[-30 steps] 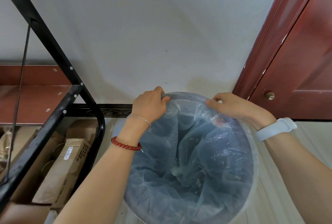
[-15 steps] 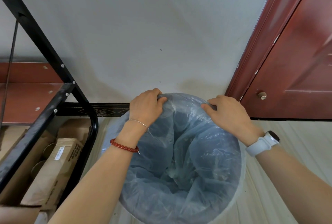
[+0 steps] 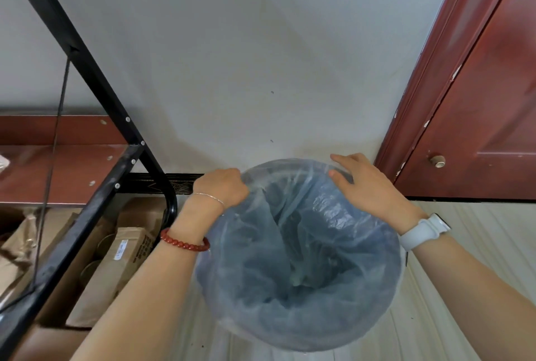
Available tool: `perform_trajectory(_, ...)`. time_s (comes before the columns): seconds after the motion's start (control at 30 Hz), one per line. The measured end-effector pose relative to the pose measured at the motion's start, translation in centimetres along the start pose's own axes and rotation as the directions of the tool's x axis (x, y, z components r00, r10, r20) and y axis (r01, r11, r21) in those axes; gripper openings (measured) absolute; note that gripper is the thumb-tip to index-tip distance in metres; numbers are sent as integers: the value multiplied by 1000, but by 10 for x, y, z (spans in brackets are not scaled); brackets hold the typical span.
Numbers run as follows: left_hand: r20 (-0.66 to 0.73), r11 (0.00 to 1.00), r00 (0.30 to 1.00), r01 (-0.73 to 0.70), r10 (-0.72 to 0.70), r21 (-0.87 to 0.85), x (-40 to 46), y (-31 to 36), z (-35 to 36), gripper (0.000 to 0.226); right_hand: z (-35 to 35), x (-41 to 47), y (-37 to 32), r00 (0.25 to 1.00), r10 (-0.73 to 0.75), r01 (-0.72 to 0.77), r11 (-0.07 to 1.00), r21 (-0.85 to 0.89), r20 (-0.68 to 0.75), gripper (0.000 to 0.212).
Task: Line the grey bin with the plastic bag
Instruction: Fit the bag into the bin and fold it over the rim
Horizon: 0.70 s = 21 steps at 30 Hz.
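Note:
The round grey bin (image 3: 304, 344) stands on the floor against the wall, seen from above. A translucent bluish plastic bag (image 3: 304, 244) hangs inside it, with its edge folded over most of the rim. My left hand (image 3: 220, 189) is closed on a bunched bit of the bag's edge at the far-left rim. My right hand (image 3: 368, 186) lies on the far-right rim with fingers spread, the thumb pressing on the plastic. The bin's bottom is hidden by crumpled plastic.
A black metal rack frame (image 3: 95, 204) with a red-brown shelf (image 3: 26, 175) stands close on the left. Brown paper packages (image 3: 124, 262) lie under it. A dark red door (image 3: 493, 128) is at the right. The white wall (image 3: 261, 56) is right behind the bin.
My right hand has let go its pinch, spread its fingers and shifted along the rim to the right. My left hand keeps its grip at the far-left rim.

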<state>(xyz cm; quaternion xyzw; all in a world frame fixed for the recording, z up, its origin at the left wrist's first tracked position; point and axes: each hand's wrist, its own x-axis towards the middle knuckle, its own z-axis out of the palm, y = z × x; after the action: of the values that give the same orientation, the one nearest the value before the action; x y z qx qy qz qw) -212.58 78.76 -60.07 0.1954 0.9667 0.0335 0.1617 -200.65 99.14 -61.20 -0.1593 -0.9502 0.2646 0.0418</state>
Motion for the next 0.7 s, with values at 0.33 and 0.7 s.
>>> perform_trajectory(0.33, 54, 893, 926, -343, 373, -292, -12, 12, -17, 60, 15, 6, -5, 997, -30, 7, 954, -298, -72, 41)
perform_trajectory(0.7, -259, 781, 912, -407, 317, -474, 4, 40, -9, 20, -30, 4, -14, 996, -57, 53, 997, -57, -63, 34)
